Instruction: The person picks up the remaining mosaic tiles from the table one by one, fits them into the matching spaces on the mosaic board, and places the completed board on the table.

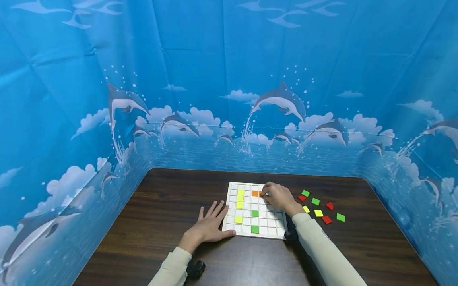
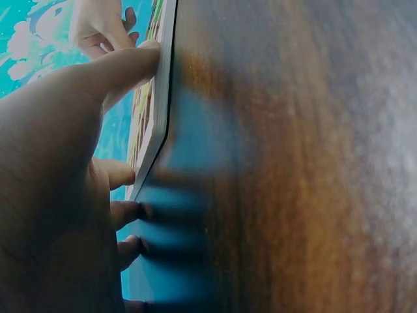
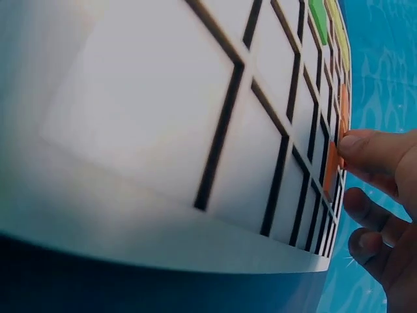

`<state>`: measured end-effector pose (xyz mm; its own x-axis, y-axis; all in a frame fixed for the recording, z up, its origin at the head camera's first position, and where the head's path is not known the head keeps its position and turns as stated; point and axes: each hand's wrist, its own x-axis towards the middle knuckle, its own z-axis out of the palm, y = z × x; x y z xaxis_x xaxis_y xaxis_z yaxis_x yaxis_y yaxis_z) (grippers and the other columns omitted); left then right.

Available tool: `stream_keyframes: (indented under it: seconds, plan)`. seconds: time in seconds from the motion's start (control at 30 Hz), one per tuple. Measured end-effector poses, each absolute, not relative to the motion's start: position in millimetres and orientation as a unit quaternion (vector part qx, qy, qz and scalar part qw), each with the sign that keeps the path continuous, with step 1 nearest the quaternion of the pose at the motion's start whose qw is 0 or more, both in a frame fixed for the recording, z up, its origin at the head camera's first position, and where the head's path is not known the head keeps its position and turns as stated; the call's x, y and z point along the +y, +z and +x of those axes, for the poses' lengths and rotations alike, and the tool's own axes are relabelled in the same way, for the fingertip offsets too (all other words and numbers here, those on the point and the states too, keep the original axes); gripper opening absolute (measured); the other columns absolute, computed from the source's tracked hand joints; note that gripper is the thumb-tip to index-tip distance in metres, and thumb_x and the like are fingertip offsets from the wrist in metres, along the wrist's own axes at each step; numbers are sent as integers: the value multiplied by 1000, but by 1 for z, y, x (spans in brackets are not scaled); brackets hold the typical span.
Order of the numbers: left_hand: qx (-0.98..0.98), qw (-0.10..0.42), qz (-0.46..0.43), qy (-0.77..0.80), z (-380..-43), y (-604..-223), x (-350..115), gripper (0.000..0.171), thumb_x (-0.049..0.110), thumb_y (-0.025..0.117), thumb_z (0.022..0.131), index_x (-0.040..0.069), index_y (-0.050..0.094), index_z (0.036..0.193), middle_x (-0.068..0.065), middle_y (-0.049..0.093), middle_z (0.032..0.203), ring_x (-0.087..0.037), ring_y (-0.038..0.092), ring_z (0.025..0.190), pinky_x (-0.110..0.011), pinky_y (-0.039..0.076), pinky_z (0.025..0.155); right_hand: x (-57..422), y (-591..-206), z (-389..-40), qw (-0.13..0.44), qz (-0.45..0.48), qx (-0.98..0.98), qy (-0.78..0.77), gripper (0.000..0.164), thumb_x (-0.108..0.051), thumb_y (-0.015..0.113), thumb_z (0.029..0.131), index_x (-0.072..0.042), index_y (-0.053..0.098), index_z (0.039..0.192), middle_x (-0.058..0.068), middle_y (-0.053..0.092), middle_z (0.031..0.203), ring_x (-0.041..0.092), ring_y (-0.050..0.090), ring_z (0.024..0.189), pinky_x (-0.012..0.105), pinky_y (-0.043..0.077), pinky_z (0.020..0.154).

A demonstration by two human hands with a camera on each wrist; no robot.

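Fingertips [image 3: 353, 145] of the right hand [image 1: 280, 197] pinch an orange tile [image 1: 261, 194] on the far part of the gridded board [image 1: 270, 223]. The left hand [image 1: 210, 229], fingers spread, touches the board's left edge; loose coloured tiles [image 1: 319, 213] lie off the board's right.

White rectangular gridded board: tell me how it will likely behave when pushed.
The white rectangular gridded board looks stiff, its edges straight. Lying flat, it seems unlikely to tip. The sheen on the dark wood-grain table suggests it may slide easily.
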<state>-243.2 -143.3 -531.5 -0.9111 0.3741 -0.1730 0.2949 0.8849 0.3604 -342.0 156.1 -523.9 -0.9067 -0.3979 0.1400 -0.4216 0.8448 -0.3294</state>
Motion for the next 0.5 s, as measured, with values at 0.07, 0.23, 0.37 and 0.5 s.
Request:
stream_keyframes:
  seconds: [0.07, 0.23, 0.37, 0.5]
  plan:
    - [963, 120, 174, 165, -243, -531, -143, 102, 76, 61, 94, 17, 28, 171, -10, 17, 180, -36, 11, 168, -76, 6, 128, 156, -523, -342, 27, 213, -960, 180, 11, -15, 82, 95, -21, 86, 104, 0, 72, 123, 18, 72, 97, 37, 61, 75]
    - [964, 122, 172, 165, -242, -531, -144, 102, 75, 61, 95, 17, 28, 171, -10, 17, 180, -36, 11, 168, -76, 7, 128, 159, -521, -338, 10, 215, -959, 183, 15, -15, 81, 96, -19, 86, 110, 1, 71, 125, 21, 72, 104, 44, 62, 85]
    - [963, 123, 173, 165, -243, -531, -143, 102, 76, 61, 94, 17, 28, 171, -9, 17, 180, -36, 11, 168, -75, 7, 128, 165, -516, -337, 8, 224, -956, 190, 19, -13, 77, 99, -19, 85, 115, 4, 72, 129, 25, 73, 110, 46, 63, 87]
    - [963, 124, 173, 163, -243, -532, -143, 102, 76, 60, 95, 17, 27, 171, -9, 16, 180, -36, 10, 168, -75, 6, 128, 173, -508, -336, 16, 227, -950, 214, 19, -10, 74, 100, -17, 84, 115, 5, 73, 130, 29, 73, 114, 49, 62, 88]
